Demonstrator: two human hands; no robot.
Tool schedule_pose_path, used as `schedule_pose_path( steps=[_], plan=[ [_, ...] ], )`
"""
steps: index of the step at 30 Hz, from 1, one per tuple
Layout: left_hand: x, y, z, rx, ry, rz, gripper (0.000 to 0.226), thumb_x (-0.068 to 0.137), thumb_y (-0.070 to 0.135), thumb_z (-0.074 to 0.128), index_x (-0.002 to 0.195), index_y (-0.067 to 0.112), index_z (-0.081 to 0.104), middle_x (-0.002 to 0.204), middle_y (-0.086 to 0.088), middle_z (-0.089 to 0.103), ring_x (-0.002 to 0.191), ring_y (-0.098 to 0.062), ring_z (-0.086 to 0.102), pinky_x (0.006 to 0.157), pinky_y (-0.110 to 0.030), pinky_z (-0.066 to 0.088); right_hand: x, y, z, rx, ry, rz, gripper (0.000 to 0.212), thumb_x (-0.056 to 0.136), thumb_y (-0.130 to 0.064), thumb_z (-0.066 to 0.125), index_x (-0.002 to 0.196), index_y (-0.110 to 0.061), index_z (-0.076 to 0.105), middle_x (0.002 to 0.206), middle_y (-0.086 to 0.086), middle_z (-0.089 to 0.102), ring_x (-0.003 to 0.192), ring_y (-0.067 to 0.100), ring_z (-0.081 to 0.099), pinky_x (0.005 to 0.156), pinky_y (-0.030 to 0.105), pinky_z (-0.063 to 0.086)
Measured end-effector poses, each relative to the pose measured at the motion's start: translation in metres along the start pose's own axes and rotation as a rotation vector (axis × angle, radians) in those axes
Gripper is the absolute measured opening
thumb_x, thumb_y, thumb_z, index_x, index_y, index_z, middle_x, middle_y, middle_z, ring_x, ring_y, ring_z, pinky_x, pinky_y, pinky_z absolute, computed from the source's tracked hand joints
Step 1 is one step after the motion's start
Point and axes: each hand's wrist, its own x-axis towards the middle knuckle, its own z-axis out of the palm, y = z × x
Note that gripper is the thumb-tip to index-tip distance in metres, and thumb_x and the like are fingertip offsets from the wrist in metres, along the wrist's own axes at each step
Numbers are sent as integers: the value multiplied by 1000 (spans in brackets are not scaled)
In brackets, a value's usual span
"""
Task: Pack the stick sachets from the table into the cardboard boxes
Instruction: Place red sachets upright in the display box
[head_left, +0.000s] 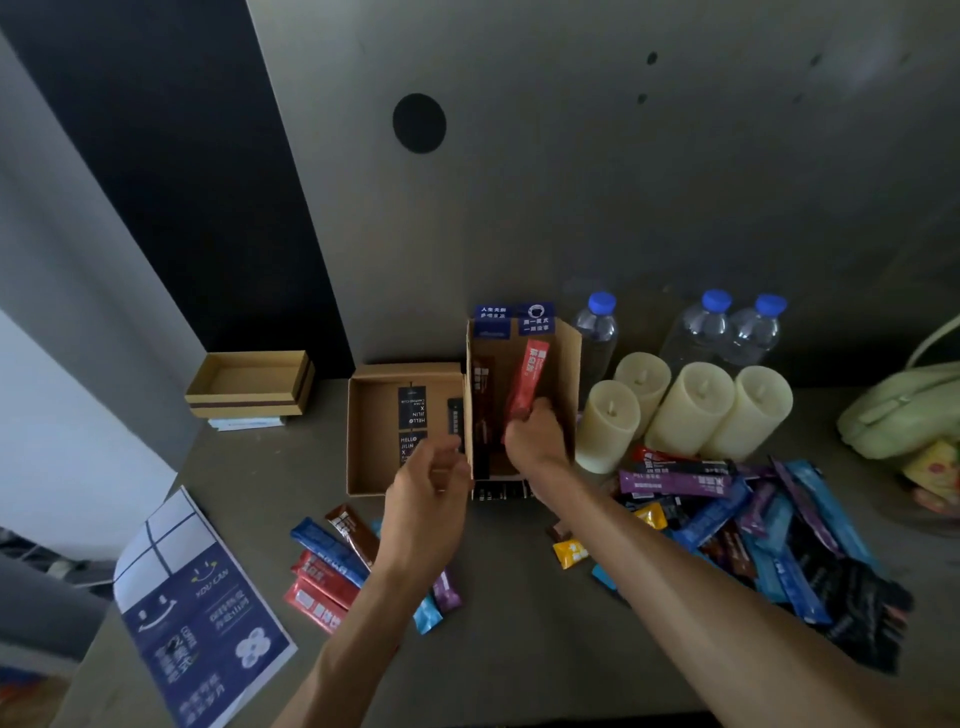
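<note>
- The right hand (535, 436) pinches a red sachet (527, 376) by its lower end. The sachet's upper part leans inside the tall box (569, 374), which stands open just beyond both hands.
- A brown sachet (483, 410) already leans against that box's left wall, just ahead of the left hand (428, 488).
- The left hand hovers at the box's near left edge with its fingers curled; I cannot tell whether it grips the cardboard.
- The flat box (374, 441), just left of the left hand, holds a few dark sachets (412, 402).
- Most of the packing is left, I judge: a big pile (769, 530) lies on the worktop (519, 623) right of the right forearm, and a smaller cluster (332, 566) lies beside the left forearm.
</note>
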Motion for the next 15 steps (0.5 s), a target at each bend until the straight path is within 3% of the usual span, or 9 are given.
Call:
schedule_pose_path(
  steps=[3, 7, 11, 15],
  plan=[
    [-3, -2, -2, 40, -27, 39, 22, 98, 18, 56, 119, 25, 59, 103, 16, 66, 94, 8, 63, 80, -12, 53, 8, 6, 4, -24, 60, -122, 7, 101, -13, 48, 103, -13, 55, 107, 8, 62, 105, 25, 61, 98, 41, 49],
    [-6, -9, 3, 135, -49, 73, 27, 98, 14, 55, 120, 27, 61, 108, 16, 65, 98, 6, 62, 84, -13, 51, 11, 4, 3, 5, 64, -202, 8, 104, -19, 47, 99, -16, 53, 97, 1, 60, 95, 19, 60, 84, 33, 45],
    [-7, -10, 20, 307, -112, 161, 32, 98, 9, 52, 126, 23, 60, 122, 8, 60, 104, 1, 56, 82, 1, 38, 14, 0, 1, 21, 15, -178, 8, 106, -25, 44, 105, -20, 51, 103, -2, 59, 98, 14, 56, 86, 31, 40],
    [2, 4, 44, 530, -325, 221, 52, 94, 4, 54, 144, 13, 42, 147, -2, 38, 131, -16, 44, 106, -22, 40, 18, 6, 0, -25, 3, -154, 15, 105, -17, 45, 115, -8, 52, 105, 2, 57, 98, 17, 55, 79, 24, 41]
  ],
)
